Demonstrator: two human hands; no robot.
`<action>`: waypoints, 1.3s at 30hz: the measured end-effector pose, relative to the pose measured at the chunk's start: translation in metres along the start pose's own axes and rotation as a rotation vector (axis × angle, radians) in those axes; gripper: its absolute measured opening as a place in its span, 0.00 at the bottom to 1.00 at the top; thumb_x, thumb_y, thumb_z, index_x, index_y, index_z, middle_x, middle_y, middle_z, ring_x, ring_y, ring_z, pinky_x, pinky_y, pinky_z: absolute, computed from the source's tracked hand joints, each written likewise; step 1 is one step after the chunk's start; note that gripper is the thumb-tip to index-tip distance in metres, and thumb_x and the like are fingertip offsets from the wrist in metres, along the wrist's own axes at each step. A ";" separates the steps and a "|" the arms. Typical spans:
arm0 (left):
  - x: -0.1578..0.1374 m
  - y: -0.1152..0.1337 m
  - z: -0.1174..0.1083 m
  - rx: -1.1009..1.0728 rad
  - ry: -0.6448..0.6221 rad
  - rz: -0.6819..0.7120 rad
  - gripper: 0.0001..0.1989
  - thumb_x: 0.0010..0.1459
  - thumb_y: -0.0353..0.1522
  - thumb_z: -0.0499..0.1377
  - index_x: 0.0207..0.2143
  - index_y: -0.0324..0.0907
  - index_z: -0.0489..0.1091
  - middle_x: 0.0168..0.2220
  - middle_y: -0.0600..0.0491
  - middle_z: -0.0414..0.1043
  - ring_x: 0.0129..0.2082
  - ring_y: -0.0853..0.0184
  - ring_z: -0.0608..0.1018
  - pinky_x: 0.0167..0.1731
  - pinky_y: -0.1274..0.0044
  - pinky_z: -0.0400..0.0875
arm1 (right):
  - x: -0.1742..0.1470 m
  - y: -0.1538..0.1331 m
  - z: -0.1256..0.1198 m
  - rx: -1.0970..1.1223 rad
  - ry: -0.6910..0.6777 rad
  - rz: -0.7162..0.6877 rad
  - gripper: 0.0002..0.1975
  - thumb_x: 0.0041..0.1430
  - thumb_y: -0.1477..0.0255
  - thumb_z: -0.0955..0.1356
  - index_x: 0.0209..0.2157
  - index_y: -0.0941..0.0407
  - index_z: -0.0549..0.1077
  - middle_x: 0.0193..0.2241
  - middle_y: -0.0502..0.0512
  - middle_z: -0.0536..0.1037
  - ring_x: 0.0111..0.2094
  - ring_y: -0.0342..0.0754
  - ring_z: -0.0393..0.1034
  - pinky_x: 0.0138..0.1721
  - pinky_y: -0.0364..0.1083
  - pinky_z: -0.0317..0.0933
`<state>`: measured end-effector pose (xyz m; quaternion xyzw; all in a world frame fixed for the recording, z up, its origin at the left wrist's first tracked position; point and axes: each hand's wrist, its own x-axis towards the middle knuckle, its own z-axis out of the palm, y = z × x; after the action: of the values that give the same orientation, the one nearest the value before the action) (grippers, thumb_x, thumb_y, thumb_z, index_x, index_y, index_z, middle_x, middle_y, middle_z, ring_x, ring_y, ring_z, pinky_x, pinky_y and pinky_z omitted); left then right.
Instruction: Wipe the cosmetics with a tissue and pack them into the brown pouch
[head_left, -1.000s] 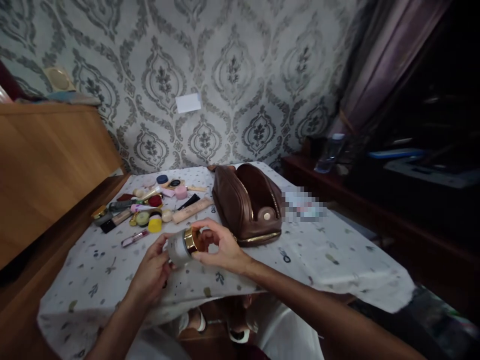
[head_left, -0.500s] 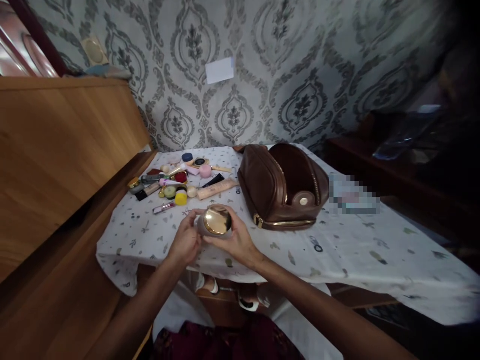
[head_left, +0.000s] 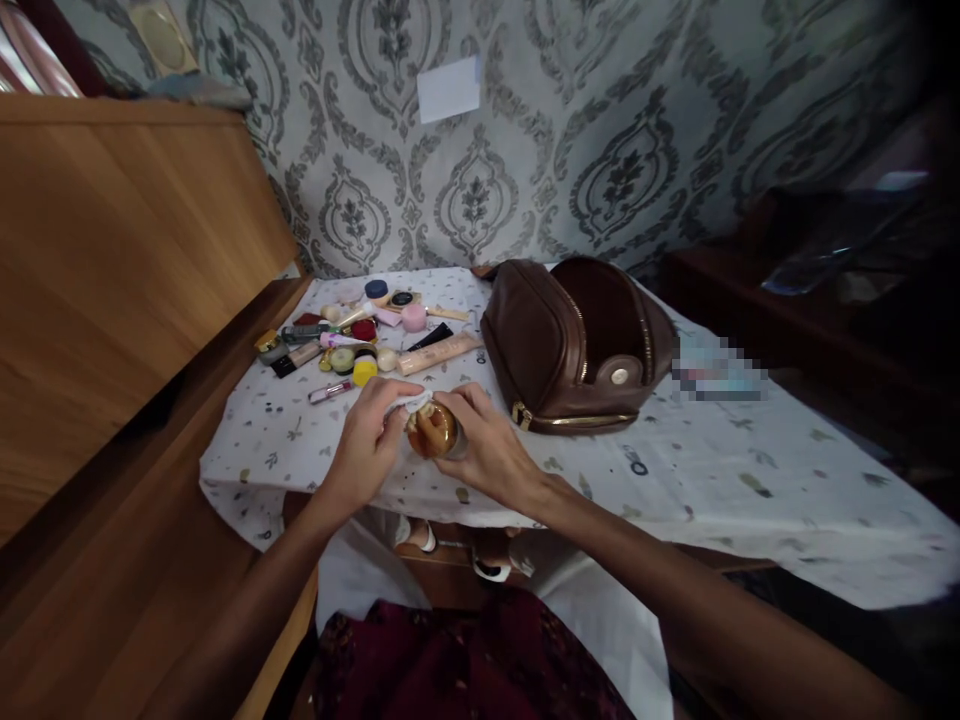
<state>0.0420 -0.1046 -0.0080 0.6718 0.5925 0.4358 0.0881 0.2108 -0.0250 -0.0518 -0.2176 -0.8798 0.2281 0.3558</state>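
In front of me, above the near part of the table, my right hand (head_left: pixel 487 445) is wrapped round a jar with a shiny gold lid (head_left: pixel 436 432). My left hand (head_left: pixel 369 435) pinches a piece of white cloth or tissue (head_left: pixel 414 402) and presses it to the lid's upper left edge. The fingers mirror in the gold surface. Most of the jar's body is hidden by my hands. Just beyond them lie a peach tube (head_left: pixel 439 354), a yellow-lidded pot (head_left: pixel 365 372) and a lip gloss tube (head_left: pixel 330 391).
An open brown cosmetic bag (head_left: pixel 536 340) stands right of centre. Several small cosmetics, among them a pink jar (head_left: pixel 413 318) and a blue-lidded jar (head_left: pixel 376 292), cluster at the back left. A wooden cabinet (head_left: pixel 142 230) borders the printed tablecloth (head_left: pixel 675 500) on the left.
My left hand has moved up onto the lid, and white cloth now shows in its fingers. The jar has tilted a little in my right hand. The camera view has tipped downward.
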 end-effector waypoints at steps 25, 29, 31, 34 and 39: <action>-0.015 0.021 0.006 0.026 0.093 0.219 0.16 0.65 0.24 0.51 0.50 0.45 0.72 0.44 0.50 0.69 0.47 0.66 0.73 0.45 0.75 0.71 | 0.008 -0.008 -0.028 0.270 0.246 0.229 0.23 0.43 0.70 0.76 0.42 0.55 0.71 0.40 0.54 0.73 0.42 0.51 0.71 0.46 0.50 0.66; -0.009 0.040 0.005 0.016 0.090 0.337 0.18 0.64 0.23 0.52 0.50 0.50 0.71 0.46 0.51 0.69 0.49 0.66 0.74 0.44 0.76 0.72 | 0.014 -0.020 -0.066 0.429 0.292 0.226 0.23 0.45 0.68 0.75 0.44 0.54 0.69 0.40 0.53 0.76 0.43 0.51 0.72 0.46 0.49 0.67; -0.001 0.043 0.007 0.018 0.089 0.346 0.16 0.64 0.25 0.53 0.48 0.51 0.73 0.46 0.52 0.70 0.49 0.64 0.74 0.43 0.75 0.73 | 0.020 -0.025 -0.095 0.522 0.355 0.234 0.25 0.46 0.67 0.76 0.46 0.53 0.69 0.42 0.52 0.77 0.44 0.51 0.73 0.47 0.49 0.67; 0.010 0.036 0.015 0.013 0.083 0.335 0.13 0.64 0.28 0.54 0.45 0.51 0.74 0.45 0.51 0.72 0.48 0.61 0.76 0.43 0.72 0.74 | 0.032 -0.019 -0.139 0.521 0.521 0.253 0.25 0.44 0.67 0.77 0.44 0.54 0.69 0.43 0.52 0.78 0.46 0.50 0.73 0.51 0.49 0.66; 0.025 0.018 0.032 0.017 -0.034 0.341 0.12 0.64 0.30 0.54 0.45 0.51 0.74 0.42 0.50 0.75 0.43 0.60 0.78 0.38 0.72 0.74 | 0.056 0.020 -0.179 0.484 0.578 0.334 0.25 0.39 0.70 0.77 0.40 0.55 0.68 0.37 0.49 0.77 0.41 0.48 0.73 0.46 0.48 0.67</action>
<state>0.0748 -0.0754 -0.0040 0.7706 0.4719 0.4280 0.0171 0.3085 0.0660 0.0815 -0.3224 -0.6172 0.4124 0.5874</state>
